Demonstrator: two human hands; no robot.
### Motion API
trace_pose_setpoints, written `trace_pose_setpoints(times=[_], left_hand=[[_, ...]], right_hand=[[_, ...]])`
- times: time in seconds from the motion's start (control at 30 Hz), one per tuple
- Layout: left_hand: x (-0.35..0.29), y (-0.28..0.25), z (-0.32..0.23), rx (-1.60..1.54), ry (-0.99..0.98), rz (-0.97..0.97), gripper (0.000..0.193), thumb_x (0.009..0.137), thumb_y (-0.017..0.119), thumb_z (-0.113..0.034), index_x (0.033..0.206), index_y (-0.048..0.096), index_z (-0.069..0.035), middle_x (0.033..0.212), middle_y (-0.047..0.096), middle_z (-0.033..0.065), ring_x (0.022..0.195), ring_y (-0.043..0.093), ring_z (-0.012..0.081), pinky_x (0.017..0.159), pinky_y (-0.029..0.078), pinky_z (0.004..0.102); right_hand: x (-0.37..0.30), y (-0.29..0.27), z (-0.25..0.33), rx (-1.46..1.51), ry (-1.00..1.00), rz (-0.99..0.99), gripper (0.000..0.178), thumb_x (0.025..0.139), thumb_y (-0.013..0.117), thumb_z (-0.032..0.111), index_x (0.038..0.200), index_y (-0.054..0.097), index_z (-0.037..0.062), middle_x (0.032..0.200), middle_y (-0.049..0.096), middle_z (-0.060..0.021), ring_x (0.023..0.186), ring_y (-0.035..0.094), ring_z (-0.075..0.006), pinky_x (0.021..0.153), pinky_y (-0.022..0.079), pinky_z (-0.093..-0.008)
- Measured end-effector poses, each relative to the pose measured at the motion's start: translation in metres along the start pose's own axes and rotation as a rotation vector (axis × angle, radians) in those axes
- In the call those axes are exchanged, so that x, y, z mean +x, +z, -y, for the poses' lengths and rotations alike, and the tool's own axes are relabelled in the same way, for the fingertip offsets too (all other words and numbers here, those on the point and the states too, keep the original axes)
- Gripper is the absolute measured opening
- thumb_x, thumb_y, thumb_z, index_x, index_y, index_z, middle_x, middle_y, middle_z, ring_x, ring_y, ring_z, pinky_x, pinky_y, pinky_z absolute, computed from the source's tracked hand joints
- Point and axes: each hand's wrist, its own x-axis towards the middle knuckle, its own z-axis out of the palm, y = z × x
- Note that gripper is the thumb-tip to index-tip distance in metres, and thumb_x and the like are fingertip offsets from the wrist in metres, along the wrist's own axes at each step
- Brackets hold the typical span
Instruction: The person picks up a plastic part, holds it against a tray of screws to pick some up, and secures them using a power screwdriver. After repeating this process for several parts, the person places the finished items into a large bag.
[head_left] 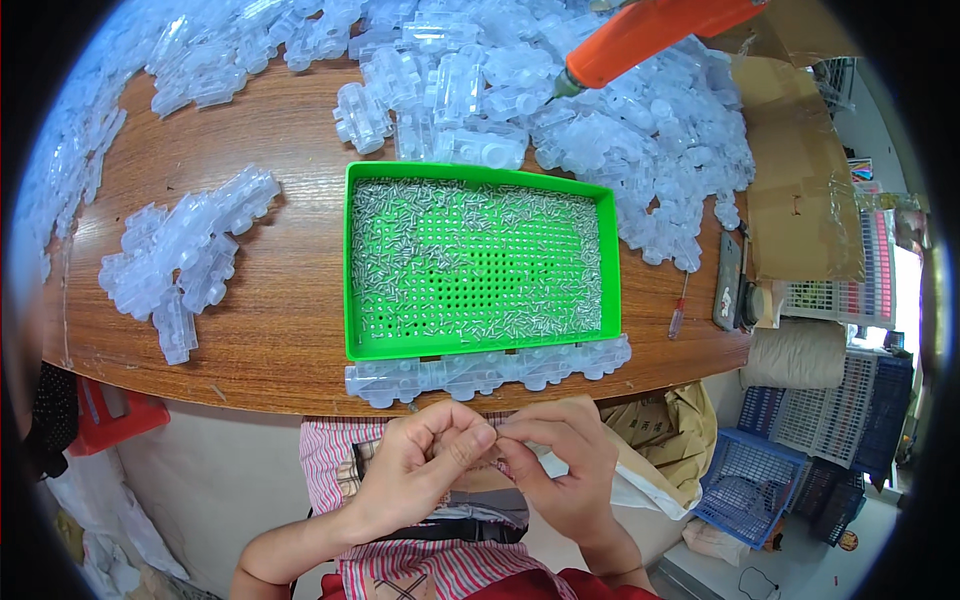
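My left hand (pixel 425 462) and my right hand (pixel 568 458) meet in front of the table's near edge, above my lap. Both are closed in a pinch, fingertips nearly touching; whatever lies between them is too small to make out. Just beyond is a green plastic tray (pixel 349 265) with a perforated bottom, where many small silvery screws (pixel 400 235) are scattered, thickest at the far left. Against the tray's near side lies a row of clear plastic housings (pixel 470 378), along the table edge.
An orange electric screwdriver (pixel 650 42) reaches in at top right, over a large heap of clear housings (pixel 640 140). A smaller pile (pixel 190 250) lies on the left. Right of the tray are a small screwdriver (pixel 679 312), a phone (pixel 730 285) and a cardboard sheet (pixel 800 180).
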Motion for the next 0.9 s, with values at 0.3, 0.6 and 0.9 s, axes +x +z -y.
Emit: trace_pose_setpoints(times=[0.3, 0.6, 0.9], left_hand=[[0.0, -0.012, -0.001, -0.149, -0.277, 0.04, 0.035, 0.1, 0.044, -0.033, 0.1, 0.062, -0.003, 0.056, 0.046, -0.0053, 0.043, 0.032, 0.0006, 0.038, 0.024, 0.0183], [0.003, -0.013, 0.009, -0.541, -0.403, -0.027, 0.035, 0.102, 0.039, -0.031, 0.104, 0.059, -0.003, 0.052, 0.036, -0.0045, 0.04, 0.026, 0.003, 0.036, 0.02, 0.0191], [0.004, -0.014, 0.008, -0.537, -0.419, 0.045, 0.034, 0.102, 0.038, -0.031, 0.098, 0.058, -0.003, 0.053, 0.036, -0.0033, 0.04, 0.026, 0.0043, 0.036, 0.02, 0.0205]], right_hand=[[0.006, 0.022, -0.025, -0.205, -0.115, -0.162, 0.024, 0.064, 0.073, 0.001, 0.085, 0.066, 0.0105, 0.095, 0.054, -0.004, 0.084, 0.048, -0.0223, 0.072, 0.04, -0.0337], [0.008, 0.033, -0.033, -0.51, -0.392, -0.147, 0.027, 0.061, 0.075, 0.005, 0.086, 0.069, 0.013, 0.102, 0.054, -0.0055, 0.088, 0.049, -0.0253, 0.072, 0.041, -0.0366], [0.007, 0.032, -0.039, -0.583, -0.521, -0.151, 0.03, 0.062, 0.074, 0.007, 0.091, 0.071, 0.0141, 0.101, 0.054, -0.0036, 0.086, 0.047, -0.0227, 0.072, 0.039, -0.0343]])
